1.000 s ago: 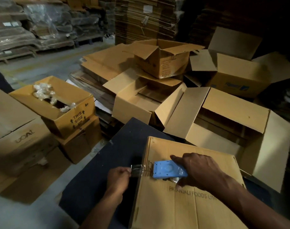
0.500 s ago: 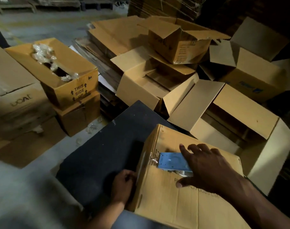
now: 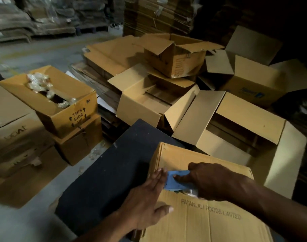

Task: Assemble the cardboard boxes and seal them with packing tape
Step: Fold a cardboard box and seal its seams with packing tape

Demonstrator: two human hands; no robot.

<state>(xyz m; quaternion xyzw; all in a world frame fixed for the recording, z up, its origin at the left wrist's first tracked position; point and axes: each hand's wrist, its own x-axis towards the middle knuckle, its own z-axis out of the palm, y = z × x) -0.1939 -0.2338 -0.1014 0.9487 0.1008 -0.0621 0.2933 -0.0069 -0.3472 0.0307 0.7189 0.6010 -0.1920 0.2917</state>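
I note the Patanjali Foods carton (image 3: 201, 212) lies closed-side up on the dark mat (image 3: 103, 172) at the near edge of the view, probably so its flap seam faces me for taping. My right hand (image 3: 214, 182) grips the blue tape dispenser (image 3: 173, 180) low on the top near the carton's left edge, fingers curled over it, forearm reaching in from the right. My left hand (image 3: 145, 203) lies flat with fingers straight across that left edge (holding nothing), thumb on top, likely smoothing the tape end; the tape itself I cannot make out.
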